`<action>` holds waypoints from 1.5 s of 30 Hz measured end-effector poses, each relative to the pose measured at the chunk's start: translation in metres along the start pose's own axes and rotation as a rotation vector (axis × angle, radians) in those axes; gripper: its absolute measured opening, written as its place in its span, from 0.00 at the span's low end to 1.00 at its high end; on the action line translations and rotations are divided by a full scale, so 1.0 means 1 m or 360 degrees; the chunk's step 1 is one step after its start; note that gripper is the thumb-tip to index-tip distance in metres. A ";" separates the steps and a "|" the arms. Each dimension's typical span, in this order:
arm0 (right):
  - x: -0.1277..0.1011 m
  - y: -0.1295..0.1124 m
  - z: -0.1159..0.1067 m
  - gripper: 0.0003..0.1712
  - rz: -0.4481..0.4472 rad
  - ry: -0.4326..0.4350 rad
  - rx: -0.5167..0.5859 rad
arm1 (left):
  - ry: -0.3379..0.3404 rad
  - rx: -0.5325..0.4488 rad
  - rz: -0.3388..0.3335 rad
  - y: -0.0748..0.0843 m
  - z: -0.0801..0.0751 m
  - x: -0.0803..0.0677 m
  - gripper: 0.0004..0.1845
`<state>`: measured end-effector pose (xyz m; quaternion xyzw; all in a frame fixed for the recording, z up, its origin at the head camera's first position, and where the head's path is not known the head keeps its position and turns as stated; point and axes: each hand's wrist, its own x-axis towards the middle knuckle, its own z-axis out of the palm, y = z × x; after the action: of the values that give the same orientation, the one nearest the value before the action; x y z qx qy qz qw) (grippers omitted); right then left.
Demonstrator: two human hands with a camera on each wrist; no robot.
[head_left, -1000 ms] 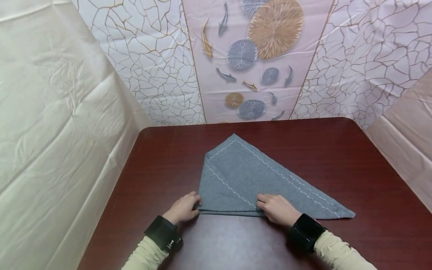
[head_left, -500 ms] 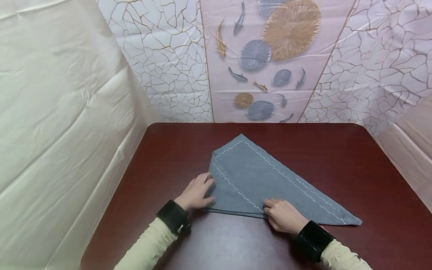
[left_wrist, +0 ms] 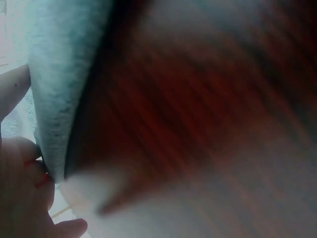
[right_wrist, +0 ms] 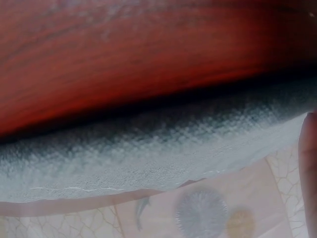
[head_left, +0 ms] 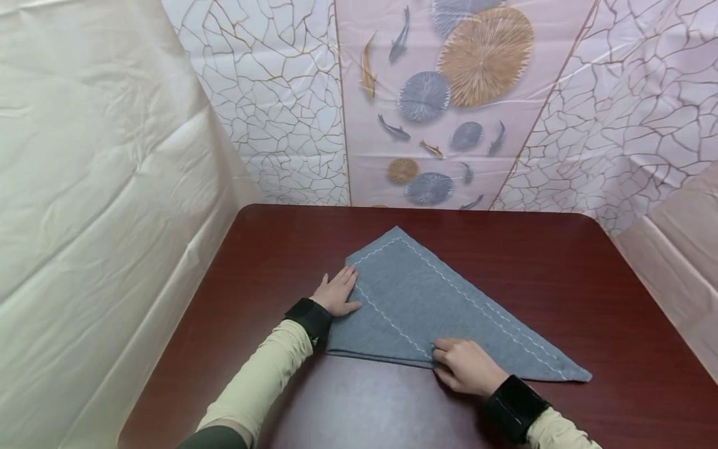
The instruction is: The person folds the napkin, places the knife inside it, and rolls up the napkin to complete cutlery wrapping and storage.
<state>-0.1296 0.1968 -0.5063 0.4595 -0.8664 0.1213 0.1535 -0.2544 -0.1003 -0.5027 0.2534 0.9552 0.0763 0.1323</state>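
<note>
A grey cloth (head_left: 432, 305) with white zigzag stitching lies folded into a triangle on the dark red table (head_left: 550, 262). My left hand (head_left: 338, 292) lies flat with straight fingers on the cloth's left edge. My right hand (head_left: 464, 363) rests on the cloth's near folded edge with its fingers curled, pressing or pinching that edge. In the left wrist view the grey cloth (left_wrist: 64, 84) edge appears blurred over the table beside my fingers (left_wrist: 25, 183). In the right wrist view the cloth's (right_wrist: 158, 153) edge lies across the table wood.
Plastic sheeting walls the table in: cream on the left (head_left: 101, 187), a cracked-pattern and fish print panel behind (head_left: 437, 106), pale sheet at right (head_left: 673, 249). Bare table wood (head_left: 269, 249) lies around the cloth.
My left hand slid from the cloth's near left corner up along its left edge and flattened out. My right hand stayed on the near edge.
</note>
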 end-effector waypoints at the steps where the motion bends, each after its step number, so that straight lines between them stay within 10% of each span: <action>1: 0.000 -0.001 -0.001 0.16 0.0008 -0.0003 0.0000 | -0.0006 0.0007 0.0000 0.000 0.001 0.001 0.40; 11: -0.003 -0.007 -0.002 0.15 0.0099 -0.0071 -0.0067 | 0.0153 0.0166 0.0095 0.026 0.000 -0.005 0.34; 17: -0.006 -0.009 -0.002 0.15 0.0151 -0.0102 -0.0101 | 0.0394 0.0339 0.0680 0.088 0.005 -0.021 0.18; 22: -0.012 -0.007 -0.003 0.10 0.0265 -0.0144 -0.0026 | 0.0275 0.0434 0.1007 0.129 0.010 -0.031 0.11; 26: -0.024 -0.003 -0.008 0.06 0.0448 -0.0215 0.0059 | 0.0138 0.0517 0.0983 0.139 0.015 -0.034 0.14; 45: -0.123 0.048 -0.065 0.08 0.1520 -0.0317 -0.0136 | 0.0215 0.0507 0.0935 0.146 0.018 -0.033 0.10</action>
<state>-0.0945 0.3390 -0.4961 0.0134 -0.9950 0.0980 0.0157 -0.1534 0.0099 -0.4815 0.5295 0.8480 -0.0225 -0.0003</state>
